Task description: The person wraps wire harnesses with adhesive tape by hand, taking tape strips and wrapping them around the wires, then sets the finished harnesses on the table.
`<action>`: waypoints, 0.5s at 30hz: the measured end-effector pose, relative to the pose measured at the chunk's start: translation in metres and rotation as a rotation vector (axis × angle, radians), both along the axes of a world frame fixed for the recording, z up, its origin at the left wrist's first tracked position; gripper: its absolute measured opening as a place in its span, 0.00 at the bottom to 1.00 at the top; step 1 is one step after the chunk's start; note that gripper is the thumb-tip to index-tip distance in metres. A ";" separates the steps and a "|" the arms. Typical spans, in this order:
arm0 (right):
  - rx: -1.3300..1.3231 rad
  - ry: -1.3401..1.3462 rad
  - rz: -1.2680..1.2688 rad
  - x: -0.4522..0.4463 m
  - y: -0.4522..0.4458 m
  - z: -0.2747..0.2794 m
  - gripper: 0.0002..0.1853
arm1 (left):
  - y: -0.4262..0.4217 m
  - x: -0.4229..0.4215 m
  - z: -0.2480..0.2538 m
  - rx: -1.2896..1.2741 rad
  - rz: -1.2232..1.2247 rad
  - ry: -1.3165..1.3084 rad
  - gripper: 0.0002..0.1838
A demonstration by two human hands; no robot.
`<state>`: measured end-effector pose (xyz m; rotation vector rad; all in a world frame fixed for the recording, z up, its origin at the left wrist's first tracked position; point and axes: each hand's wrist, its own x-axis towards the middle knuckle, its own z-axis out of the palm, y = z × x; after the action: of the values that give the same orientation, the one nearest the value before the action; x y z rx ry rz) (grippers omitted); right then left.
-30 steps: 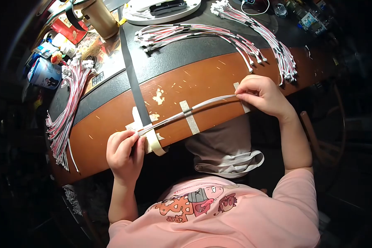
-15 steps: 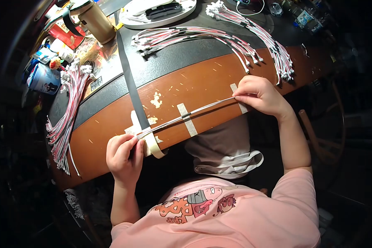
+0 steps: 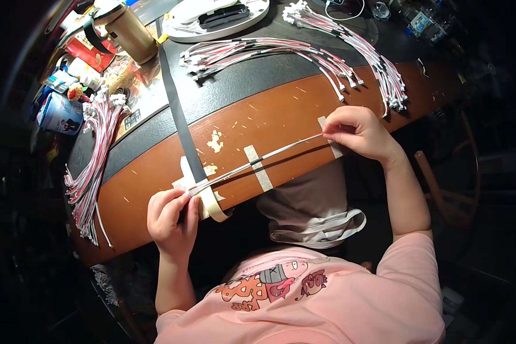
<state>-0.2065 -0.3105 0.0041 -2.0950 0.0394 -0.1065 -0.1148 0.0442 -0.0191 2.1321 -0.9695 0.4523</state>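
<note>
A thin bundle of white wires (image 3: 281, 150) is stretched between my two hands above the brown table edge. My left hand (image 3: 175, 221) pinches its left end, beside a roll of pale tape (image 3: 216, 210). At the other end, the fingertips of my right hand (image 3: 358, 133) are closed on the wires, with a bit of red showing there. A short dark band sits on the wires near their middle, over a strip of beige tape (image 3: 258, 168) stuck to the table. Another beige strip (image 3: 335, 150) lies beneath my right hand.
Bundles of red and white wires lie at the left (image 3: 100, 155), back middle (image 3: 269, 47) and back right (image 3: 378, 54). A black strap (image 3: 175, 103) crosses the table (image 3: 143, 172). Behind stand a gold jug (image 3: 133, 37), a round white tray (image 3: 183, 35) and bottles (image 3: 424, 26).
The wires, bowed upward earlier, are now nearly straight and look like a thinner bundle. The view has shifted slightly; both hands keep their hold.
</note>
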 end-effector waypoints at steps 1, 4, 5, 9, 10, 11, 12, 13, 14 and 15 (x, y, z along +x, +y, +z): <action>-0.061 -0.025 0.023 0.001 0.000 0.002 0.05 | 0.000 0.000 0.000 -0.001 0.001 0.004 0.08; -0.183 -0.075 0.068 0.000 0.000 0.005 0.04 | 0.001 0.000 0.001 -0.001 0.000 0.011 0.08; -0.186 -0.063 0.064 -0.001 0.000 0.006 0.03 | 0.001 0.000 0.001 0.000 -0.004 0.018 0.08; -0.195 -0.029 0.051 -0.003 0.001 0.007 0.03 | 0.003 0.001 0.003 0.003 -0.016 0.038 0.08; -0.208 -0.030 0.049 -0.003 0.001 0.007 0.03 | 0.003 0.001 0.004 0.002 -0.021 0.053 0.08; -0.220 -0.030 0.048 -0.003 0.001 0.007 0.02 | 0.003 0.001 0.005 0.001 -0.026 0.068 0.08; -0.233 -0.030 0.047 -0.003 0.002 0.007 0.02 | 0.003 0.001 0.006 0.001 -0.031 0.083 0.08; -0.245 -0.030 0.045 -0.003 0.002 0.007 0.02 | 0.004 0.001 0.006 0.000 -0.036 0.099 0.08; -0.245 -0.029 0.044 -0.003 0.002 0.007 0.02 | 0.004 0.001 0.007 0.000 -0.037 0.099 0.08; -0.293 -0.023 0.045 -0.003 0.003 0.008 0.02 | 0.004 0.002 0.007 -0.002 -0.052 0.116 0.08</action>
<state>-0.2098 -0.3077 0.0121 -2.3856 -0.0391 -0.1143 -0.1127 0.0484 -0.0118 2.1017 -0.9552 0.3001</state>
